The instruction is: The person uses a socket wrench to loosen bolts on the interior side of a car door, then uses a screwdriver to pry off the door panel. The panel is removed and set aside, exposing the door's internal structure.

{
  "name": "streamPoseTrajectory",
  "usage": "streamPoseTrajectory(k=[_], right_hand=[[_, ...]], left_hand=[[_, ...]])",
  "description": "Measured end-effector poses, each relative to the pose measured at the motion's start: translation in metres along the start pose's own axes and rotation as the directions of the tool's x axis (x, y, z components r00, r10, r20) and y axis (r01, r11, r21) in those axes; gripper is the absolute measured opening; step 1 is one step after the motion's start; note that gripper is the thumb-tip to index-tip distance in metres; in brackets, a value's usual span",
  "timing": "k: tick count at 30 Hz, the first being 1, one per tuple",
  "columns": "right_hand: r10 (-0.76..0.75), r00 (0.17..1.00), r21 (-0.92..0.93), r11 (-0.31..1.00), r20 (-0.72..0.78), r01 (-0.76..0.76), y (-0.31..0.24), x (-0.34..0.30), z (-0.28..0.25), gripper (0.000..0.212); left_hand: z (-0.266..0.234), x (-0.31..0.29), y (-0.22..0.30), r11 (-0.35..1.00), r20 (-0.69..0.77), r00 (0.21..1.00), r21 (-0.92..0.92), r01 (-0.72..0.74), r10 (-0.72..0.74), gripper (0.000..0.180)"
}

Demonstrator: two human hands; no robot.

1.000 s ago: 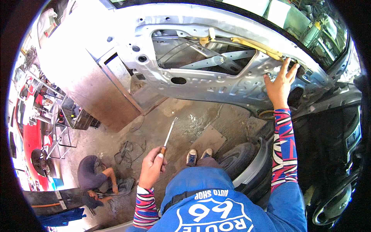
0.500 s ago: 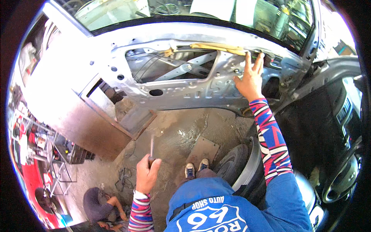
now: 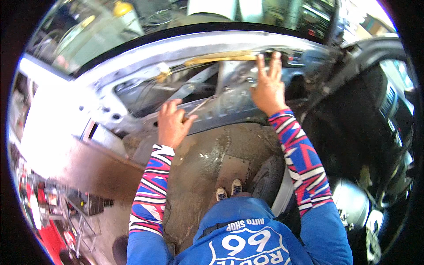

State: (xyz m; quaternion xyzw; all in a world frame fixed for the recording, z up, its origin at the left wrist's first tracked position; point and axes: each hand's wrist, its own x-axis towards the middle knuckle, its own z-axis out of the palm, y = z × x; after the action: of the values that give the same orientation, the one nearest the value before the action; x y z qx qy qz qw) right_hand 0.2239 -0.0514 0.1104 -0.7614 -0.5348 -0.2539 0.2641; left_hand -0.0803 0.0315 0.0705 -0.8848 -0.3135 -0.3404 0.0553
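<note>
Left hand (image 3: 172, 123), head view: had risen from low over the floor (image 3: 207, 154) to the front of the lower door (image 3: 234, 95), bringing the screwdriver (image 3: 200, 107) along
Screwdriver shaft: slanted up and right across the door, the handle grasped between thumb and fingers (whether the tip touched, I could not tell)
Right hand (image 3: 268, 86): had kept its place high on the door, fingers spread, fingertips near the end of the tan strip (image 3: 221, 57), gripping nothing visible
Work at the door: seemed to be bringing the screwdriver in while the right hand steadied or marked a spot
Screwdriver tip: next called, probably, for careful aim beside those fingertips
</note>
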Motion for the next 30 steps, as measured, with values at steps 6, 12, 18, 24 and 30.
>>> streamPoseTrajectory(k=[6, 12, 18, 24, 30], right_hand=[[0.002, 0.994, 0.065, 0.998, 0.107, -0.009, 0.008, 0.003, -0.009, 0.09], [-0.123, 0.982, 0.567, 0.803, -0.145, 0.184, 0.076, -0.017, -0.031, 0.059], [0.7, 0.704, 0.77, 0.382, 0.12, -0.511, 0.106, -0.109, 0.068, 0.019], [0.673, 0.288, 0.666, -0.407, 0.681, -0.625, 0.046, -0.122, 0.192, 0.022], [0.633, 0.12, 0.619, -0.67, 0.765, -0.41, 0.026, -0.104, 0.204, 0.027]], left_hand=[[0.055, 0.015, -0.026, 0.999, -0.147, 0.988, 0.014, 0.048, -0.045, 0.034], [0.072, -0.016, -0.032, 0.992, -0.03, 0.999, 0.119, 0.037, -0.034, 0.034], [0.085, -0.024, -0.035, 0.988, -0.022, 0.997, 0.135, 0.075, -0.073, 0.034], [0.087, -0.024, -0.043, 0.99, -0.01, 1.0, 0.141, 0.03, -0.029, 0.037], [0.088, -0.026, -0.039, 0.983, 0.018, 0.996, 0.165, 0.081, -0.085, 0.032]])
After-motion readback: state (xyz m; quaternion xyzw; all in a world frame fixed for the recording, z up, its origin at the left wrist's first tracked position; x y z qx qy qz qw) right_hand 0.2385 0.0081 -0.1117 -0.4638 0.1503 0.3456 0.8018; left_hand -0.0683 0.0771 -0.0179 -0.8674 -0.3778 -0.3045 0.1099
